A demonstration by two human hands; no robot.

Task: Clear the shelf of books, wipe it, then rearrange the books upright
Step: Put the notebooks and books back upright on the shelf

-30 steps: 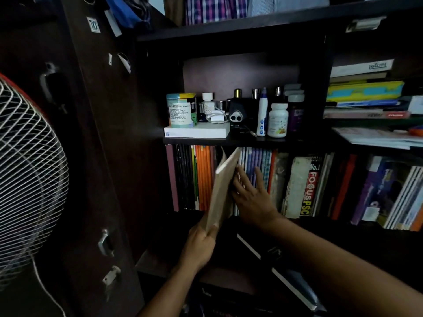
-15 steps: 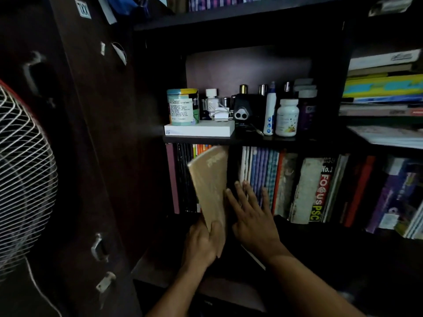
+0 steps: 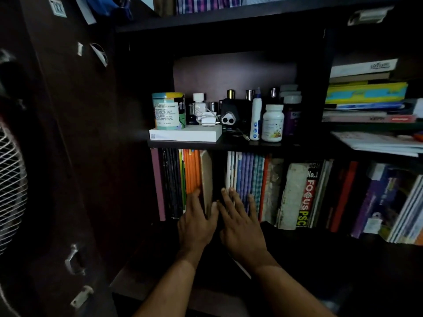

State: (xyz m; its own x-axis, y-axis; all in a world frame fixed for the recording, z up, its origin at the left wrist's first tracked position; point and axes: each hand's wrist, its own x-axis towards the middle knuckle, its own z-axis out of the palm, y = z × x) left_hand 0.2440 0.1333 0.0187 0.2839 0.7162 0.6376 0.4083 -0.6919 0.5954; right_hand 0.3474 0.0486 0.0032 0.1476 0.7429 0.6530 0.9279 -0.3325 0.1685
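A tan book (image 3: 206,179) stands upright on the lower shelf (image 3: 297,239), slotted in just right of a run of orange spines (image 3: 191,172) and left of a dark gap. The left hand (image 3: 196,221) pinches its lower edge, thumb on the right face and fingers against the orange spines on the left. Across the gap, the right hand (image 3: 240,221) lies with fingers spread and straight, their tips pressing on the blue and violet spines (image 3: 248,175) of the next group of upright books. Farther right along the same shelf stand a worn white book (image 3: 291,193), a black spine lettered "FOCUS PSC" (image 3: 305,193), then red and purple volumes that lean. On the shelf above sit a flat white box (image 3: 185,135) bearing a labelled teal tin (image 3: 168,110), a black device (image 3: 230,114), a white pill bottle (image 3: 272,123) and several other bottles. To the upper right, books lie stacked flat (image 3: 366,92). A fan's wire grille (image 3: 11,179) shows at the left edge.
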